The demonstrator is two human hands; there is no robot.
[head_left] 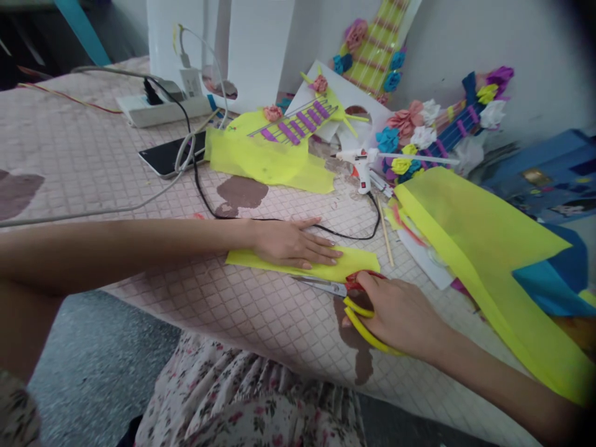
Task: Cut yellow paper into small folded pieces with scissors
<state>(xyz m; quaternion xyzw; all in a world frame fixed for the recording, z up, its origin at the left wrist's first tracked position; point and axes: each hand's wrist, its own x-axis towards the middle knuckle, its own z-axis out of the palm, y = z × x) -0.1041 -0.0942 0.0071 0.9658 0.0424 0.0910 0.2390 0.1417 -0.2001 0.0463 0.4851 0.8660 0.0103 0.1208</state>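
My left hand (295,244) lies flat, fingers spread, on a yellow strip of paper or thin fabric (361,259) near the table's front edge. In my right hand (403,310) is a pair of scissors (338,287) with red and yellow handles. Their blades point left along the strip's near edge and look closed or almost so. A wooden stick (386,236) lies just beyond the strip's right end. Behind my left hand, a black cord (342,236) curves across the cloth toward a white glue gun (362,166).
A yellow guitar-shaped craft (279,139) and a blue one with paper flowers (442,139) lie at the back. A large yellow sheet (488,248) covers the right side. Back left are a phone (162,155), a power strip (149,113) and loose cables.
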